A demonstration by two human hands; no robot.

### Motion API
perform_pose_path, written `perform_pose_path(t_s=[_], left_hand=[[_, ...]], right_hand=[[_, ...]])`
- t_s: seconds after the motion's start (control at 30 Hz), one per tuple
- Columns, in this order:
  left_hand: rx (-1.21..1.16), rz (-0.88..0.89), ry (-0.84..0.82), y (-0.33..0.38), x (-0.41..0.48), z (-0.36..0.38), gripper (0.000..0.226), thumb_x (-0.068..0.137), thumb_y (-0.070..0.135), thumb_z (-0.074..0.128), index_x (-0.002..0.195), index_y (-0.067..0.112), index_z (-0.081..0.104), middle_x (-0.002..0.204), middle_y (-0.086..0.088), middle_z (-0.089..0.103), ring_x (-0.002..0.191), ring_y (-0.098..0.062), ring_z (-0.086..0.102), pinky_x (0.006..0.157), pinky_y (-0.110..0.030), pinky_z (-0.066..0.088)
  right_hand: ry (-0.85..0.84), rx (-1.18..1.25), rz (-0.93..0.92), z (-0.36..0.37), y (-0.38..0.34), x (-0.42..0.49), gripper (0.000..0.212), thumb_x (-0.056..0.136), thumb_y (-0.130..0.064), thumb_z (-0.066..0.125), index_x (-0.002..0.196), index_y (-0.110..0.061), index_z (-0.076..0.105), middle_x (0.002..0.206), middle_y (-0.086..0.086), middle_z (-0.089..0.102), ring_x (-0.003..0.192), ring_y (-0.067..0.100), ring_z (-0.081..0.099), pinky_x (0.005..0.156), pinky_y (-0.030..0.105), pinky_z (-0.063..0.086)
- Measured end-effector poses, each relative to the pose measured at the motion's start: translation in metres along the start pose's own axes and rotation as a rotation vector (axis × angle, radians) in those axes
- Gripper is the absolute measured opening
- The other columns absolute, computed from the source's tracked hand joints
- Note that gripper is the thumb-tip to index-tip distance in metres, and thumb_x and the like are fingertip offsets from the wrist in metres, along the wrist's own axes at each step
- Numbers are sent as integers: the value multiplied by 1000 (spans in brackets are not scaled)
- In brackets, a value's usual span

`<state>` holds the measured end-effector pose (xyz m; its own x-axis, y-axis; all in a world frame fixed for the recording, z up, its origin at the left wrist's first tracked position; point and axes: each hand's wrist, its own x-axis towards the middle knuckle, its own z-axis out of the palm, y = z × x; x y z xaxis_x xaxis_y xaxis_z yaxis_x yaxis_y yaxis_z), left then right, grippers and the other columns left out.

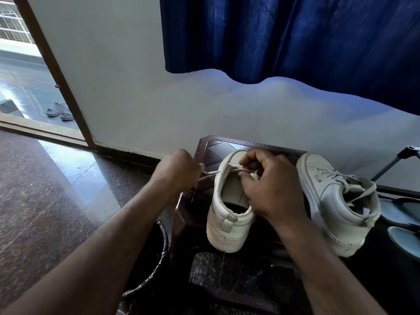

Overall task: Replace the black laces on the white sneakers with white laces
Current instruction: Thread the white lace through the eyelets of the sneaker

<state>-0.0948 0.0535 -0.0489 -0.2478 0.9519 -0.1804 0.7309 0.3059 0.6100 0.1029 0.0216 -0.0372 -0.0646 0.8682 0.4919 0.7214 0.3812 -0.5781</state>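
L hand (177, 169) pinches white lace (211, 172) end, taut; my R hand (270, 189) grips same lace over near sneaker (229, 223) on tabletop (213, 148).

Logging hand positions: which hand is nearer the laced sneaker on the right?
Right. The right hand works on the left sneaker, directly beside the laced sneaker; the left hand holds the white lace farther left.

The left forearm (102, 242) and right forearm (322, 264) are bare, as are the left hand (179, 167) and right hand (270, 189).
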Motion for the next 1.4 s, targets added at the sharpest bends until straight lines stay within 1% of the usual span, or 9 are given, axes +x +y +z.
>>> perform_pose_path(t_s=[0.1,0.27,0.37,0.53,0.77,0.9,1.03,1.2,1.4], left_hand=[[208,-20,93,-11,1,-8,35,84,42,59,97,12,70,104,-16,73,96,-39,67,86,-40,59],[-58,218,113,-3,-7,-8,10,90,36,73,88,26,71,81,12,70,80,-13,66,70,-25,47],[-365,333,-99,10,-15,-2,5,93,21,74,87,21,74,68,14,64,61,-7,54,65,-23,44],[-546,284,-283,11,-17,6,12,78,23,64,83,18,74,78,-7,66,72,-23,48,69,-40,40],[315,249,-84,4,-15,-6,20,85,24,56,92,14,72,100,-7,74,93,-29,69,82,-38,59],[99,304,-6,0,-11,-9,14,90,31,66,89,18,73,84,6,73,77,-13,65,71,-25,53],[-364,373,-161,7,-16,-4,10,95,11,70,90,18,74,72,10,67,63,-5,54,64,-23,43],[-288,343,-198,12,-19,1,28,91,-6,55,88,15,73,75,-1,70,63,-15,55,67,-35,48],[345,349,-26,5,-16,-5,13,90,27,58,83,19,66,93,-4,73,90,-30,70,79,-41,59]], right_hand=[[111,61,45,0,5,-2,18,79,-16,77,90,-28,70,76,-23,65,81,16,64,80,37,55],[224,280,213,-5,9,4,14,82,-13,79,89,-23,72,79,-13,73,72,6,66,70,12,47],[207,396,277,-7,14,7,14,83,-10,78,89,-22,73,79,-7,74,68,8,66,70,22,53],[149,481,311,-3,17,7,15,83,-9,78,87,-22,74,79,-7,74,68,11,66,70,27,53],[159,502,307,-5,19,8,15,82,-11,78,87,-24,75,80,-2,75,77,24,71,79,45,61],[229,542,286,-10,22,9,14,79,-19,75,89,-28,75,83,-1,75,80,28,72,81,55,60],[288,591,228,-14,18,11,19,86,-3,73,89,-22,74,83,1,72,67,11,67,61,30,57],[278,686,176,-19,14,10,22,89,7,69,94,-14,72,84,6,69,66,7,62,58,16,50],[317,828,226,-23,15,13,18,91,13,62,99,-1,68,77,9,60,54,2,54,50,13,45]])
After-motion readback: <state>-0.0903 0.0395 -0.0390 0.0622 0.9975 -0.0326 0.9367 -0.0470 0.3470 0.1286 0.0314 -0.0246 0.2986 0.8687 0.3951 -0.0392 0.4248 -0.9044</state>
